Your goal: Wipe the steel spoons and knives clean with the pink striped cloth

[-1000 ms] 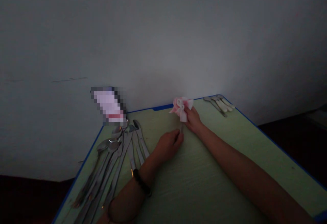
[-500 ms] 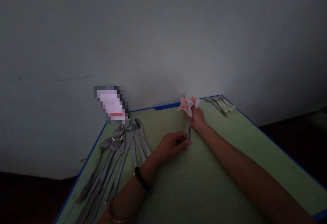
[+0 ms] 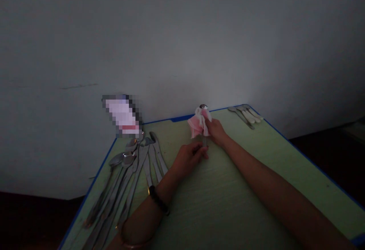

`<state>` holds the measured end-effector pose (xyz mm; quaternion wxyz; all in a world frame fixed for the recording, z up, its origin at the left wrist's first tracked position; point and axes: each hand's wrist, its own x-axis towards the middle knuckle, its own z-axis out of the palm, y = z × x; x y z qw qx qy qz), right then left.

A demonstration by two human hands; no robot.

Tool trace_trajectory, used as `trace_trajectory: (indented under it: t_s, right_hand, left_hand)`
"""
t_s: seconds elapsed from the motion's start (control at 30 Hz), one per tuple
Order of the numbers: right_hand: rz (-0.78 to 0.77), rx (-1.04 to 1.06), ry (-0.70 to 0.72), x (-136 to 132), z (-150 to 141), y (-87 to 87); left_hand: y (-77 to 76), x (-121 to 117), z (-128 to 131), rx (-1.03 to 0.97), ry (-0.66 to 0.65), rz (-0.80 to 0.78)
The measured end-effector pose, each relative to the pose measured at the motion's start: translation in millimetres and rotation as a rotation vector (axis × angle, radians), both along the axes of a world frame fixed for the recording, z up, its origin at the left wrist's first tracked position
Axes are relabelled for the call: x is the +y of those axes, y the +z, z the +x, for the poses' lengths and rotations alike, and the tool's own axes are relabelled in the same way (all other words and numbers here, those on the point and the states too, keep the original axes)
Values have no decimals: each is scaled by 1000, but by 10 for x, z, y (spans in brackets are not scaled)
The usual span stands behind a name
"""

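Note:
My left hand [image 3: 189, 158] is closed on the handle of a metal spoon [image 3: 203, 107], which stands upright over the green table [image 3: 234, 200]. The spoon's bowl shows at the top, just above a pink and white cloth [image 3: 198, 124]. My right hand [image 3: 216, 131] is closed on that cloth, which is wrapped round the spoon's upper shaft. Both hands meet near the table's far middle.
Several metal spoons and knives [image 3: 129, 174] lie spread along the table's left side. A few white-handled spoons [image 3: 246, 115] rest at the far right corner. A blurred-out packet [image 3: 122, 116] leans against the grey wall. The table has a blue edge [image 3: 310, 160].
The cloth in my right hand has slid down the spoon from its top, so the bowl now shows above it. My left hand has stayed on the handle.

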<state>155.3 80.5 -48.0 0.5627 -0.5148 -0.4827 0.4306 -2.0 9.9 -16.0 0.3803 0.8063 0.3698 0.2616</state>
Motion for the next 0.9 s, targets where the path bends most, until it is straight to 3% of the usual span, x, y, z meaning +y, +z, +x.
trace_trajectory:
  t_s: [0.17,0.27,0.43,0.53,0.7,0.9]
  right_hand:
    - [113,-58,6,-51,-54,51]
    - [58,111,45,-41,-59,73]
    - [62,457,365,-74,-21,131]
    - [59,418,525,-126,2,158]
    - [38,215,633,-165,29,186]
    - [62,165,565,-119,22,151]
  left_hand:
    - [-8,4,14,-28,27,-39]
    - [-19,25,22,-65,67,-70]
    - [-30,55,32,-130,136,-111]
    - [-20,56,37,-139,175,-120]
    - [-23,75,24,-129,221,-117]
    - [-35,111,-15,-98,243,-103]
